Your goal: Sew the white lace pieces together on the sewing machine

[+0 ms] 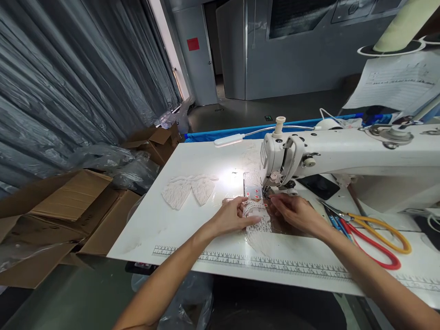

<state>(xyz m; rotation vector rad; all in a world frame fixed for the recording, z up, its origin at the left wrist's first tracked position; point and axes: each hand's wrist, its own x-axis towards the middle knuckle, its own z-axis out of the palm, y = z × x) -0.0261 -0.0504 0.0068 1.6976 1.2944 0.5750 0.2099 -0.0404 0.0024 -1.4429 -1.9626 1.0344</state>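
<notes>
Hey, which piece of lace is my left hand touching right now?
The lace piece by the sewing machine, its lower end pointing toward the printed ruler. Your left hand is on it; the two-lobed lace farther left lies untouched.

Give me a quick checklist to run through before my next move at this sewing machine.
1. Left hand on the lace: ok.
2. Right hand well away from the sewing machine's needle area: not ok, its fingertips are right beside it.
3. Scissors apart from the lace: ok, they lie off to the right.
4. Work area lit: ok, a bright patch shows below the lamp.
5. Needle threaded: cannot tell, too small to see.
</notes>
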